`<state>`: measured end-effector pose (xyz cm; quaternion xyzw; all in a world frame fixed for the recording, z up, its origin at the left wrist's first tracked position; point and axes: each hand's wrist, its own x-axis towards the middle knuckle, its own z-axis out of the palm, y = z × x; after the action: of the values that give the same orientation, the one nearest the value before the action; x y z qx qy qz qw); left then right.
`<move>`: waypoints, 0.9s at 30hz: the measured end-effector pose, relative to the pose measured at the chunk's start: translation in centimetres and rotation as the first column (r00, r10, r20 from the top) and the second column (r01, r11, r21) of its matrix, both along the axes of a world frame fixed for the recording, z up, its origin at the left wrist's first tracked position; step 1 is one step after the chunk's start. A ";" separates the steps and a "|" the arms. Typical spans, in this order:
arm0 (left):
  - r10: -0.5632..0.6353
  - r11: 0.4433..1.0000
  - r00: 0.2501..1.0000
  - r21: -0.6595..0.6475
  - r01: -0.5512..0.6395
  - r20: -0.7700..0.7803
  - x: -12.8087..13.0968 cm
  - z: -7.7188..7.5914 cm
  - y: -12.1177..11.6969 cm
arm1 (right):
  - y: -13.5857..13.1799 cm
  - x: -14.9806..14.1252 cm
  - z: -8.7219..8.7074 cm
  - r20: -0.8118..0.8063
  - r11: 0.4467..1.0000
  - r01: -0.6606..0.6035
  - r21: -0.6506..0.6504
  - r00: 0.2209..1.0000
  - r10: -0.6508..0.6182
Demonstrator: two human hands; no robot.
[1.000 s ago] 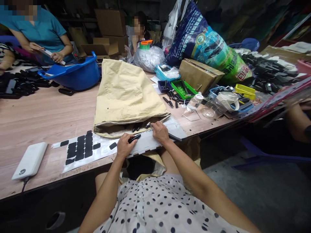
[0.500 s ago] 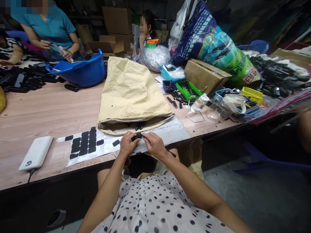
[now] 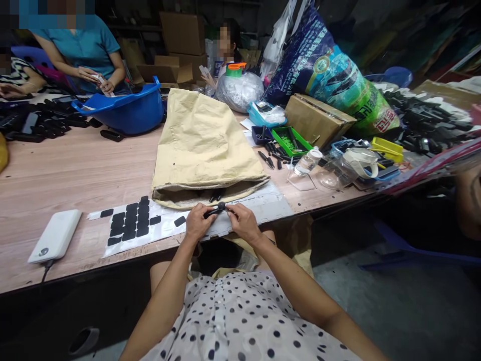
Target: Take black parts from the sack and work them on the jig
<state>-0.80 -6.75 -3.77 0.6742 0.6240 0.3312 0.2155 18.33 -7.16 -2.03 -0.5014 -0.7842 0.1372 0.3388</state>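
Just in front of the sack's mouth, my left hand (image 3: pixel 197 221) pinches one end of a small black rod-shaped part (image 3: pixel 211 212). A round black knob (image 3: pixel 221 205) sits at its other end, between my two hands. My right hand (image 3: pixel 242 221) is closed, with thumb and fingertips on the knob side of that part. What else its palm may hold is hidden. Both hands are over a grey-white board (image 3: pixel 268 203) at the table edge. Behind them lies a yellowish sack (image 3: pixel 206 145), its open mouth toward me, with a few black rods (image 3: pixel 215 194) inside the opening.
A sheet of black stickers (image 3: pixel 130 220) and a white power bank (image 3: pixel 55 236) lie to the left. Farther back are a blue basin (image 3: pixel 120 113) and a co-worker's hands (image 3: pixel 99 82). On the right stand a green tray (image 3: pixel 289 140), a small bottle (image 3: pixel 308 161) and a clear jug (image 3: pixel 340 170).
My right hand has come from a silver-tipped, dark-handled tool at the sack's mouth over to the black part in my left hand. The knob has shifted slightly right. The view has swung left.
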 end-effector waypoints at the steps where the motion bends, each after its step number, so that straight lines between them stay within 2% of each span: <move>1: -0.001 1.000 1.000 0.002 0.001 -0.003 0.0 0.0 0.0 | 0.3 0.2 0.0 -0.002 1.000 0.011 0.006 1.000 -0.011; 7: 0.016 1.000 0.998 -0.001 -0.016 -0.061 0.1 0.2 -0.1 | 3.8 2.4 0.4 0.114 0.992 0.105 0.076 0.987 -0.113; 11: 0.007 1.000 0.996 0.003 -0.007 -0.083 0.2 0.5 -0.2 | 5.8 3.6 -0.3 0.252 0.984 0.147 0.102 0.953 -0.169; 16: 0.000 1.000 0.997 0.027 0.002 -0.080 0.2 0.5 -0.4 | 5.9 3.7 -1.6 0.327 0.975 0.179 0.133 0.921 -0.214; 21: -0.014 0.999 0.998 0.046 0.017 -0.067 -0.3 0.3 -0.3 | 5.7 3.3 -1.8 0.355 0.972 0.187 0.141 0.907 -0.226; 24: -0.047 0.997 0.998 0.058 0.049 -0.035 -0.6 0.8 -0.4 | 5.9 3.1 -1.6 0.367 0.972 0.194 0.135 0.901 -0.231; 27: -0.115 0.991 0.993 0.074 0.113 0.017 -0.4 1.9 -1.7 | 5.9 2.9 -1.5 0.376 0.972 0.198 0.126 0.897 -0.231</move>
<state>-1.18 -8.48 -1.88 0.7126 0.5697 0.3479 0.2159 21.25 -1.28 -3.57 -0.5873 -0.7807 -0.0362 0.2105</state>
